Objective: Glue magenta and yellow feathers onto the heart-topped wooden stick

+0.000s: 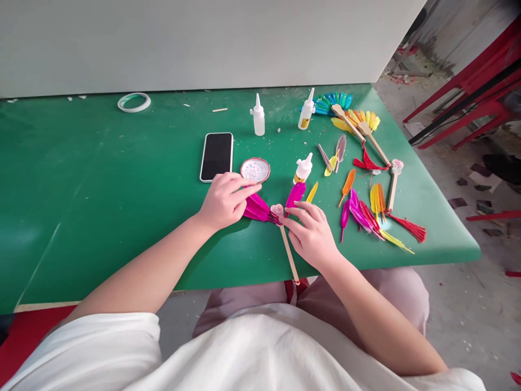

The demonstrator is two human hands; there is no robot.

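Lying near the tabletop's (122, 184) close edge: wooden handle (289, 255), head up-table, magenta feathers (257, 209) to its left, a single magenta feather (296, 195) to its right. Feathers look light, soft, easily creased; quills likely the safest hold. Handle seems stiff, light; stem offers the better grip. Left hand (225, 201): fingers extended over left feathers; pinch cannot be told. Right hand (312, 231): fingers part-spread, tips around handle head and quills; firmness unclear. Beyond: white bottle (303, 170), shallow dish (255, 170).
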